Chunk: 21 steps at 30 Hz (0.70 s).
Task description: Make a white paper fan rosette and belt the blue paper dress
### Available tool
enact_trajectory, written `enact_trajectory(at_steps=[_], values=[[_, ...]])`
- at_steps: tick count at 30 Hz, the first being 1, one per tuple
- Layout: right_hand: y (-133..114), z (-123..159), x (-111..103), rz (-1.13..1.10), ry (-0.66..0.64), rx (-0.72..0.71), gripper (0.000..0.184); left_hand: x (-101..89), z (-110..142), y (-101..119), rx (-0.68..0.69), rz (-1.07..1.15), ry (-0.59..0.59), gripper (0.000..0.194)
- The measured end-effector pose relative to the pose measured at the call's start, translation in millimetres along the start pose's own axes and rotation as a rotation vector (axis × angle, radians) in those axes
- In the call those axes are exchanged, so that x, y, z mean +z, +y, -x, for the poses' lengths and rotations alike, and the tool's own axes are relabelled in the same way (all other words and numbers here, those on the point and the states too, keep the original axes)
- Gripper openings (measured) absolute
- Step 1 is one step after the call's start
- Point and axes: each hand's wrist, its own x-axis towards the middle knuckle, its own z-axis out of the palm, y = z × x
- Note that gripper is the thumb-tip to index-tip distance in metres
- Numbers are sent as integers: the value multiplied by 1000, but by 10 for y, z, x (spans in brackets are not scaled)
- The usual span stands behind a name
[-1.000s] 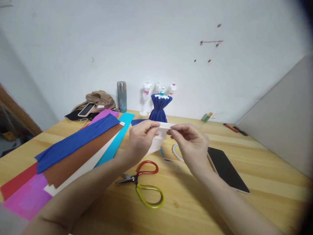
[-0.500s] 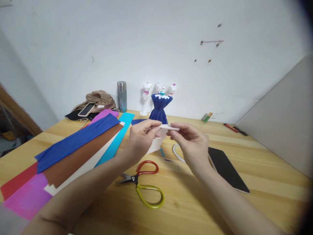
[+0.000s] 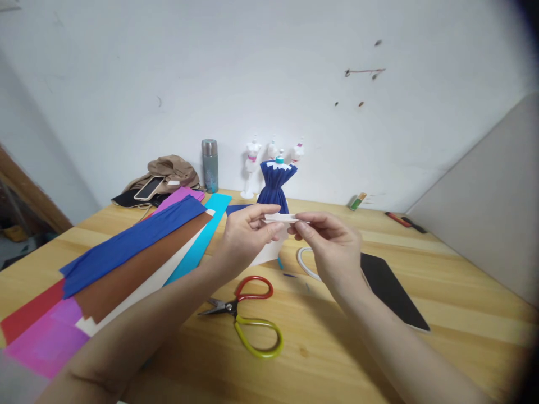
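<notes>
at the left of the table (image 3: 315,365), the coloured sheets (image 3: 138,241) lie one over another like a fan, perhaps so that each colour is easy to find. behind them a phone (image 3: 149,189) rests on a brown cloth (image 3: 179,168), and just beside it a bottle (image 3: 210,168) stands upright near the wall, probably to be away from the work.

the left hand (image 3: 244,238) has its thumb and forefinger a little apart, around the left part of the folded edge of the white paper (image 3: 280,218); i cannot tell if they press on it. in front of this hand the scissors (image 3: 252,321) lie with blades a little open, likely to be within easy reach. the white paper is above the middle of the table, before a small dress form (image 3: 275,182) in blue. its lower part hangs down, partly hidden.

the right hand (image 3: 334,244) grips the right end of this edge between thumb and fingertips, it seems to keep the fold narrow. just beside it is a white ring (image 3: 306,264), and farther right a black tablet (image 3: 391,292) lies flat.
</notes>
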Motion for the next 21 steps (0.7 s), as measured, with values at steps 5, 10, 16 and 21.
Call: enact_trajectory(at_steps=[5, 10, 16, 21], values=[[-22, 2, 12, -23, -4, 22, 10, 2, 2, 74, -34, 37, 0, 25], [-27, 8, 28, -42, 5, 27, 10, 1, -1, 81, -42, 14, 10, 16], [-33, 19, 26, -37, -18, 32, 9, 1, -31, 101, -109, 37, 21, 10], [-23, 17, 17, 2, -8, 0, 11, -11, -54, 98, -133, 36, 1, 8]])
